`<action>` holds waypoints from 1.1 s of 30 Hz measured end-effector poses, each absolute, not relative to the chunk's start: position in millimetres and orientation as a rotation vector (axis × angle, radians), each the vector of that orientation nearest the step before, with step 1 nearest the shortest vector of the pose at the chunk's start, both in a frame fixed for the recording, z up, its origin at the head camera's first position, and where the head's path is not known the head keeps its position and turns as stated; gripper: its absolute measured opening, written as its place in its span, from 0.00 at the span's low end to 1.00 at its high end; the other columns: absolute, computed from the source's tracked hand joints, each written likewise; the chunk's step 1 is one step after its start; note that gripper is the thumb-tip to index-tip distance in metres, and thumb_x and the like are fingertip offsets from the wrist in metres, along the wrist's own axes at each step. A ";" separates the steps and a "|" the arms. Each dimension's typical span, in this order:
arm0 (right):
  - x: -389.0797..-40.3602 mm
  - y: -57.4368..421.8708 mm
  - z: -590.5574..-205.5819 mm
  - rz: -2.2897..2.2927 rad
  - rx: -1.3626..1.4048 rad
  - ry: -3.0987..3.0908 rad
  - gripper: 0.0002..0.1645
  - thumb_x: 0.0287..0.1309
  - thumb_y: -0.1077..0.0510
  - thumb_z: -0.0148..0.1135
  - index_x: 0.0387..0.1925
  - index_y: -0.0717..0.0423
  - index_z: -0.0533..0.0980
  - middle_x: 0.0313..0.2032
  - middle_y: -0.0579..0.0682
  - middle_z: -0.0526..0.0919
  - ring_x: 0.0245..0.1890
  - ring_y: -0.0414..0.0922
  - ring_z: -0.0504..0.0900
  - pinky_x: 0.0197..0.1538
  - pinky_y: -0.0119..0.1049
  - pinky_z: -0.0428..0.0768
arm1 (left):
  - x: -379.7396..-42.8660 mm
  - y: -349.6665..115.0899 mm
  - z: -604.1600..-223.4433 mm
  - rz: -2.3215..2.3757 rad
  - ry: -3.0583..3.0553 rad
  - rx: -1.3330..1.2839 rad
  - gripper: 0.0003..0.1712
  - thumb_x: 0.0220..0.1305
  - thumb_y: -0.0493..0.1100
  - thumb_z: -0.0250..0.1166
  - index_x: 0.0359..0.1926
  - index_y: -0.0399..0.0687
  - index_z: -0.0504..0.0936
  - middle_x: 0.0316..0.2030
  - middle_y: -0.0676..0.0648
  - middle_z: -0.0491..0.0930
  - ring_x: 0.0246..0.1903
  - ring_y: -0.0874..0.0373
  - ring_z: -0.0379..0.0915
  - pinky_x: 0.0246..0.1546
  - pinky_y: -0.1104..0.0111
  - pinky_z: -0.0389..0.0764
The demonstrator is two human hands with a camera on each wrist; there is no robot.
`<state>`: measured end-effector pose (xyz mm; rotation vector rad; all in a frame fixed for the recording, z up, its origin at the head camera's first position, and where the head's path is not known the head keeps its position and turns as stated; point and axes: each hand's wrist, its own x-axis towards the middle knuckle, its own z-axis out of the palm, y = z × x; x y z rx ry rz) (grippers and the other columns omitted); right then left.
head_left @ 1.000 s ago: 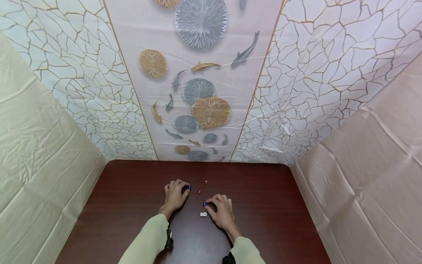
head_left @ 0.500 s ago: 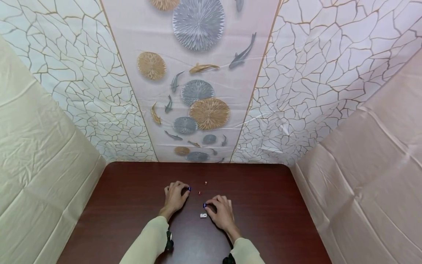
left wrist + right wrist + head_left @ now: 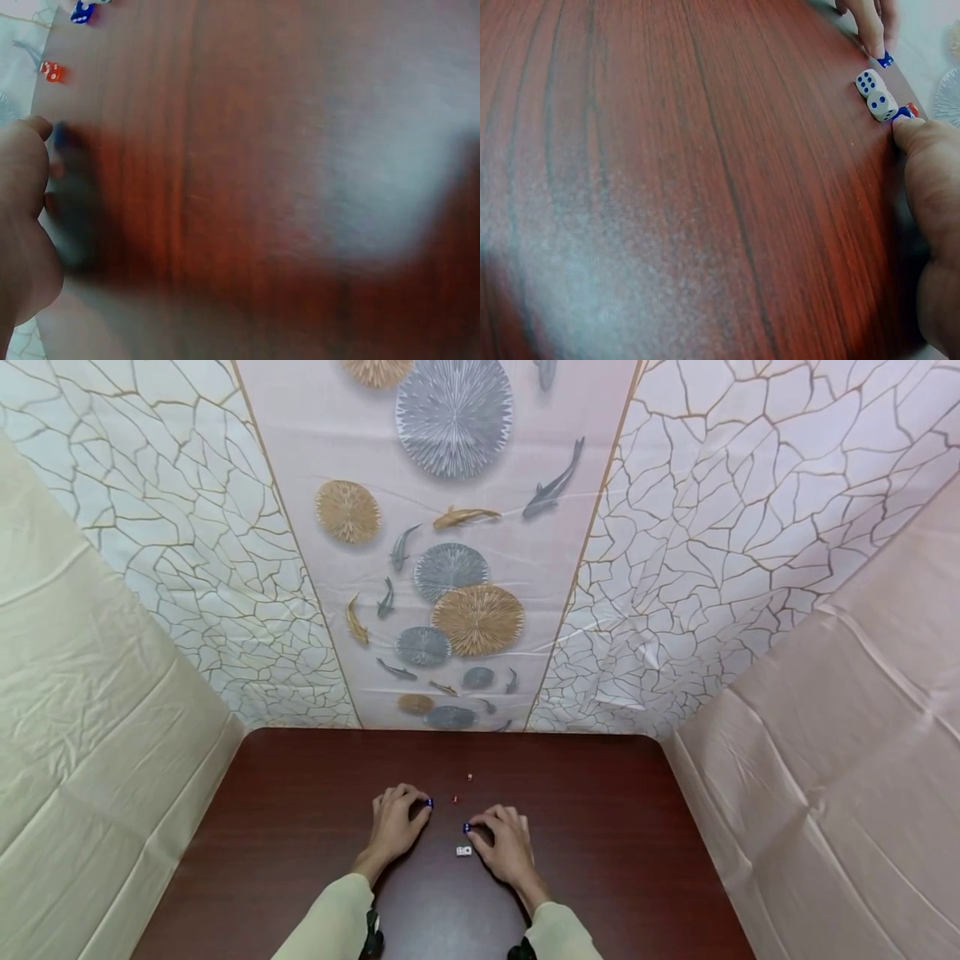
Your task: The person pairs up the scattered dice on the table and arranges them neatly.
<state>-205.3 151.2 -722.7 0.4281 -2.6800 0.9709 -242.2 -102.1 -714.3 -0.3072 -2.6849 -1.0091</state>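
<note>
My left hand (image 3: 395,821) pinches a blue die (image 3: 429,803) between thumb and fingertips, low over the table. That die shows only as a blue blur in the left wrist view, beside the fingertips. With thumb and forefinger, my right hand (image 3: 506,843) pinches another blue die (image 3: 467,828). Two white dice (image 3: 875,95) with blue pips sit side by side, just on the near side of the right hand's die. Beyond the hands lies a red die (image 3: 454,799), with a second small reddish die (image 3: 470,777) farther back.
The dark reddish-brown table (image 3: 600,810) has a glossy sheen toward the front. Patterned cloth (image 3: 480,527) hangs behind its far edge, and pale cloth walls (image 3: 847,710) stand along both sides.
My left hand has drawn slightly toward me across the table, bringing its blue die along. The right hand, the white dice and the red dice hold their places.
</note>
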 end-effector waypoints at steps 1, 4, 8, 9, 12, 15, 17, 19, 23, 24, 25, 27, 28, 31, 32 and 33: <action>-205.5 151.2 -722.7 0.966 0.430 -2.679 0.09 0.68 0.50 0.82 0.48 0.41 0.92 0.45 0.42 0.86 0.50 0.45 0.78 0.58 0.50 0.69 | -239.7 -102.0 -714.4 -1.014 -2.682 -0.311 0.07 0.71 0.42 0.80 0.48 0.51 0.94 0.50 0.45 0.88 0.53 0.42 0.81 0.67 0.34 0.68; -205.6 151.2 -723.2 0.949 0.433 -2.675 0.09 0.67 0.50 0.82 0.48 0.41 0.92 0.45 0.42 0.86 0.50 0.45 0.78 0.58 0.49 0.69 | -233.0 -101.4 -715.9 -1.021 -2.678 -0.320 0.08 0.71 0.42 0.81 0.49 0.51 0.94 0.50 0.46 0.88 0.53 0.43 0.80 0.67 0.36 0.68; -205.5 151.0 -723.5 0.955 0.431 -2.667 0.09 0.67 0.50 0.82 0.47 0.42 0.92 0.45 0.43 0.87 0.50 0.46 0.78 0.57 0.49 0.69 | -224.4 -99.9 -718.8 -1.011 -2.642 -0.352 0.08 0.70 0.42 0.81 0.48 0.52 0.94 0.49 0.47 0.88 0.52 0.44 0.81 0.67 0.36 0.70; -205.5 150.9 -723.6 0.956 0.431 -2.667 0.09 0.67 0.50 0.82 0.47 0.42 0.92 0.45 0.44 0.87 0.50 0.46 0.78 0.58 0.49 0.69 | -222.0 -99.5 -719.4 -1.016 -2.626 -0.363 0.08 0.70 0.42 0.82 0.48 0.52 0.95 0.49 0.47 0.88 0.52 0.44 0.81 0.66 0.36 0.71; -205.4 150.7 -723.8 0.949 0.429 -2.674 0.09 0.67 0.50 0.82 0.47 0.42 0.92 0.45 0.44 0.87 0.50 0.46 0.79 0.58 0.50 0.69 | -214.9 -97.9 -722.3 -1.007 -2.580 -0.389 0.08 0.68 0.41 0.83 0.47 0.52 0.95 0.48 0.48 0.89 0.51 0.45 0.82 0.63 0.37 0.72; -205.4 150.5 -723.9 0.936 0.427 -2.679 0.09 0.68 0.49 0.82 0.47 0.41 0.92 0.45 0.43 0.86 0.50 0.45 0.79 0.58 0.49 0.69 | -209.2 -96.1 -725.6 -0.995 -2.561 -0.402 0.09 0.67 0.42 0.84 0.46 0.53 0.95 0.47 0.49 0.89 0.51 0.46 0.83 0.63 0.39 0.73; -205.5 150.4 -723.6 0.930 0.424 -2.676 0.09 0.68 0.49 0.82 0.47 0.41 0.92 0.45 0.42 0.86 0.50 0.45 0.79 0.58 0.49 0.69 | -207.1 -94.7 -727.3 -0.993 -2.555 -0.410 0.09 0.66 0.43 0.84 0.46 0.53 0.95 0.47 0.49 0.89 0.51 0.47 0.83 0.64 0.39 0.73; -205.3 150.4 -723.2 0.930 0.421 -2.669 0.09 0.67 0.49 0.82 0.47 0.41 0.92 0.45 0.42 0.86 0.50 0.45 0.79 0.58 0.49 0.69 | -206.2 -93.0 -728.9 -0.994 -2.550 -0.419 0.09 0.66 0.43 0.84 0.46 0.53 0.95 0.47 0.50 0.89 0.51 0.47 0.83 0.65 0.39 0.72; -205.2 150.5 -722.7 0.919 0.417 -2.668 0.09 0.67 0.49 0.82 0.47 0.41 0.92 0.45 0.42 0.86 0.50 0.45 0.79 0.57 0.48 0.70 | -205.6 -89.0 -730.0 -1.014 -2.536 -0.440 0.10 0.66 0.42 0.84 0.46 0.53 0.95 0.46 0.49 0.88 0.51 0.46 0.82 0.65 0.38 0.72; -205.2 150.4 -722.5 0.918 0.417 -2.670 0.09 0.67 0.49 0.82 0.47 0.41 0.92 0.45 0.42 0.86 0.50 0.45 0.79 0.57 0.48 0.70 | -205.6 -87.9 -730.2 -1.007 -2.537 -0.444 0.10 0.65 0.42 0.84 0.46 0.53 0.95 0.45 0.50 0.88 0.51 0.47 0.83 0.65 0.38 0.72; -205.2 150.4 -722.4 0.918 0.418 -2.674 0.09 0.67 0.49 0.82 0.47 0.41 0.92 0.45 0.42 0.86 0.50 0.45 0.79 0.57 0.48 0.70 | -205.6 -86.6 -730.4 -1.003 -2.539 -0.447 0.10 0.65 0.42 0.84 0.46 0.53 0.95 0.45 0.50 0.88 0.51 0.47 0.83 0.65 0.39 0.72; -205.2 150.3 -722.0 0.925 0.418 -2.680 0.09 0.67 0.49 0.82 0.47 0.41 0.92 0.45 0.42 0.86 0.50 0.45 0.79 0.57 0.48 0.70 | -205.6 -84.1 -730.6 -0.994 -2.550 -0.451 0.10 0.65 0.43 0.84 0.46 0.54 0.95 0.44 0.51 0.88 0.52 0.47 0.83 0.65 0.40 0.72; -205.1 150.3 -721.8 0.927 0.417 -2.684 0.09 0.68 0.49 0.82 0.48 0.41 0.92 0.45 0.42 0.86 0.50 0.45 0.79 0.58 0.48 0.70 | -205.8 -82.7 -730.6 -0.993 -2.554 -0.454 0.10 0.66 0.43 0.84 0.46 0.54 0.95 0.44 0.51 0.88 0.52 0.47 0.83 0.65 0.40 0.72; -204.8 150.2 -721.7 0.935 0.414 -2.692 0.09 0.68 0.49 0.82 0.48 0.41 0.92 0.45 0.43 0.87 0.50 0.45 0.79 0.58 0.48 0.69 | -206.1 -78.6 -729.5 -1.006 -2.565 -0.461 0.09 0.67 0.44 0.84 0.47 0.55 0.95 0.44 0.52 0.88 0.53 0.47 0.83 0.65 0.41 0.72; -204.6 150.1 -721.7 0.936 0.413 -2.690 0.09 0.68 0.49 0.82 0.48 0.41 0.92 0.45 0.43 0.87 0.50 0.45 0.79 0.58 0.48 0.69 | -206.0 -77.2 -728.8 -1.012 -2.565 -0.464 0.09 0.67 0.44 0.84 0.47 0.54 0.95 0.44 0.51 0.88 0.53 0.47 0.83 0.65 0.41 0.72; -204.5 150.0 -721.6 0.933 0.414 -2.689 0.09 0.67 0.50 0.82 0.47 0.41 0.92 0.45 0.43 0.87 0.50 0.44 0.79 0.57 0.48 0.69 | -206.0 -75.8 -728.2 -1.015 -2.565 -0.468 0.09 0.67 0.44 0.84 0.47 0.54 0.95 0.44 0.51 0.88 0.53 0.47 0.83 0.65 0.41 0.72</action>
